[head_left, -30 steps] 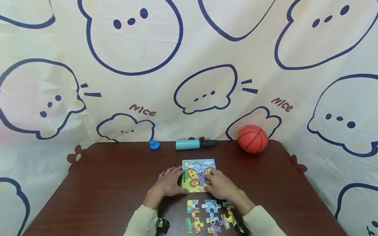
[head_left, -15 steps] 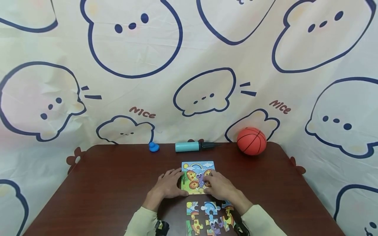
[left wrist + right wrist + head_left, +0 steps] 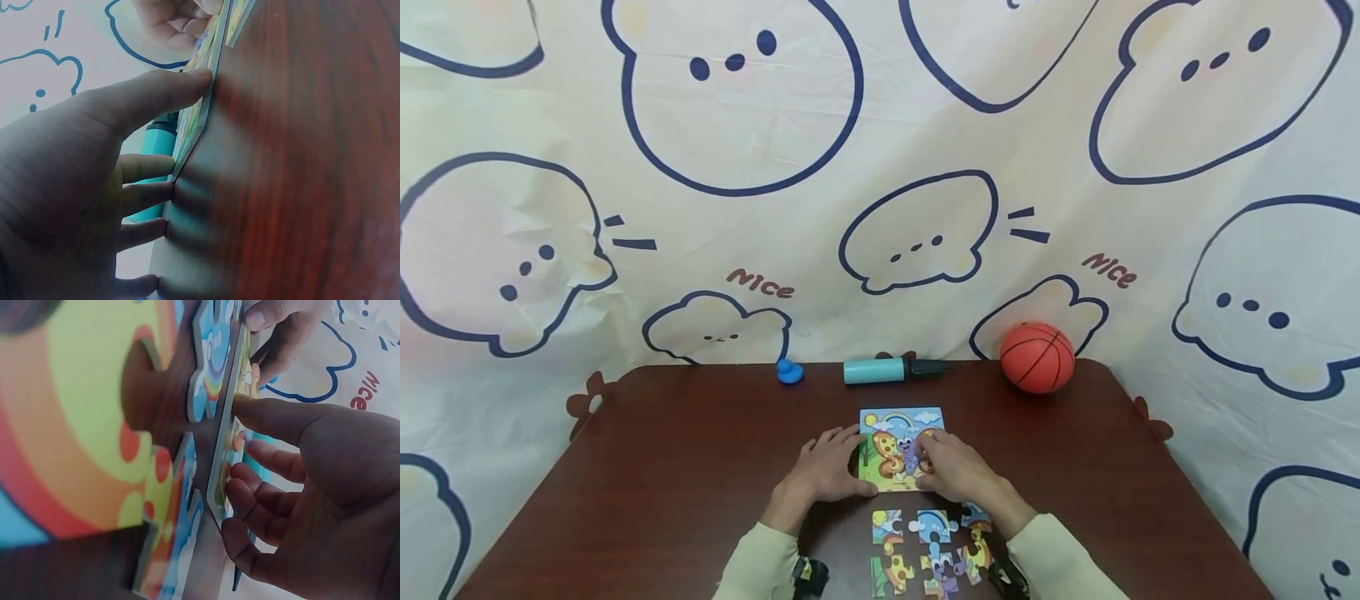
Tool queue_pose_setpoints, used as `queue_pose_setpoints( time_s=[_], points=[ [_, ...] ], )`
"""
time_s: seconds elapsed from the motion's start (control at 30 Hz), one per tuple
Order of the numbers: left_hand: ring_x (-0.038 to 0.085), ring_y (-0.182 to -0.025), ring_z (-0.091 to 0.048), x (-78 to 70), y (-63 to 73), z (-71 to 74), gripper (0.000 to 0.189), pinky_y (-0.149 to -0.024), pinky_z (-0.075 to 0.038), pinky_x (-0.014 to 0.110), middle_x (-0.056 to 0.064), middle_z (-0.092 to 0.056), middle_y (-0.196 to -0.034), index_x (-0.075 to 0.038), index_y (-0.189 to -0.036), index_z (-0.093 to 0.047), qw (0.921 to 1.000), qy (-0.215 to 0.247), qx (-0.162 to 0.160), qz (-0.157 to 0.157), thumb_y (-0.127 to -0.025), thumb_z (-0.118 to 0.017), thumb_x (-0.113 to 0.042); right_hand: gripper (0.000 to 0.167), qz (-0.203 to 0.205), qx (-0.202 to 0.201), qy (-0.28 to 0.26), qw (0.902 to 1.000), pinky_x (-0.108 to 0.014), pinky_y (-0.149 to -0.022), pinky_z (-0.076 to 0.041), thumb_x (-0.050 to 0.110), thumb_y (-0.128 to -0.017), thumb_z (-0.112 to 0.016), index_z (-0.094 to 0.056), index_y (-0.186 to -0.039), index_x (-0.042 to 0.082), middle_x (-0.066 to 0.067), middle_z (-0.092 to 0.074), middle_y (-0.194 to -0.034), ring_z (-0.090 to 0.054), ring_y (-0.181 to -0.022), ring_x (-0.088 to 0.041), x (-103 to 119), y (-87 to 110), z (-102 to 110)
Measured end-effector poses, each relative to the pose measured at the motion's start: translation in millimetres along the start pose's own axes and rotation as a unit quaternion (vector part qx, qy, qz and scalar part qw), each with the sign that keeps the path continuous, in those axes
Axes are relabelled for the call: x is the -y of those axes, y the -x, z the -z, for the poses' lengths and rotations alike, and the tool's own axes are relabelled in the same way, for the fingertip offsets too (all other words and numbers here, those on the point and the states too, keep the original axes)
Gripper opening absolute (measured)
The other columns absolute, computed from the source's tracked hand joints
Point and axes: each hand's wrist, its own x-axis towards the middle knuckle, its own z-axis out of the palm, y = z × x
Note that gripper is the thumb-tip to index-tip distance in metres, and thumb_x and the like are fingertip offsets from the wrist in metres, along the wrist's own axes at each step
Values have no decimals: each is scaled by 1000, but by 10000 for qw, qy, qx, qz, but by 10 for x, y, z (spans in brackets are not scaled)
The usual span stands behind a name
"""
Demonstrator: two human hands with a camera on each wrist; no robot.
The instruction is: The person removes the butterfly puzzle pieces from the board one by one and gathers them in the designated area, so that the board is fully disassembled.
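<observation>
A square butterfly puzzle board (image 3: 891,423), printed with a rainbow and sun, lies flat on the table between both hands. My left hand (image 3: 826,468) stands at its left side with fingers spread. In the left wrist view its thumb (image 3: 178,87) touches the board's near edge and the index fingertip meets the corner. My right hand (image 3: 958,473) rests over the board's right part, fingers loosely bent. Its thumb (image 3: 269,415) lies at the near edge in the right wrist view. Loose jigsaw pieces (image 3: 934,527) with matching colours lie just nearer to me.
Along the back edge of the brown table (image 3: 700,450) sit a small blue rounded object (image 3: 789,372), a turquoise hand pump (image 3: 876,371) with black nozzle and a red basketball (image 3: 1037,358). Behind hangs a cartoon-printed cloth (image 3: 820,108).
The head view has shifted slightly. Both hands keep the same positions at the board, and the loose pieces have not moved.
</observation>
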Motion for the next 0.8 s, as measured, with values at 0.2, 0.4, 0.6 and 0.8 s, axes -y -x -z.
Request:
queue_pose_setpoints(
  time_s=[0.2,0.4,0.6,0.8],
  points=[
    [36,-142,-31,21,-6,0,87,-111,-22,65,8,-38,-154,-15,-142,-48,10000,-24,-19,28,-71,-77,-57,33,-74,-169,-132,9997,-30,-67,-37,27,-80,-79,-60,-105,15,6,-53,-91,-46,-78,-12,19,-57,-36],
    [36,-143,-30,13,-23,9,87,-112,-22,65,8,-38,-155,-16,-143,-48,10000,-14,-2,17,-72,-77,-57,34,-119,-75,-643,9978,-24,-61,-42,16,-79,-80,-60,-107,12,5,-54,-83,-48,-70,-9,34,-69,3],
    [36,-143,-30,16,-36,27,87,-112,-21,65,7,-37,-155,-16,-143,-47,10000,-41,13,5,-72,-76,-56,35,12,3,-771,9970,-22,-58,-44,13,-82,-77,-64,-115,11,8,-58,-77,-51,-65,-6,23,-74,15],
    [36,-143,-30,21,-34,13,87,-112,-21,64,7,-38,-155,-16,-144,-47,10000,-55,22,12,-72,-76,-57,28,164,-121,-805,9965,-21,-59,-45,9,-86,-71,-68,-114,14,9,-62,-78,-53,-65,-4,-20,-50,4]
  ],
)
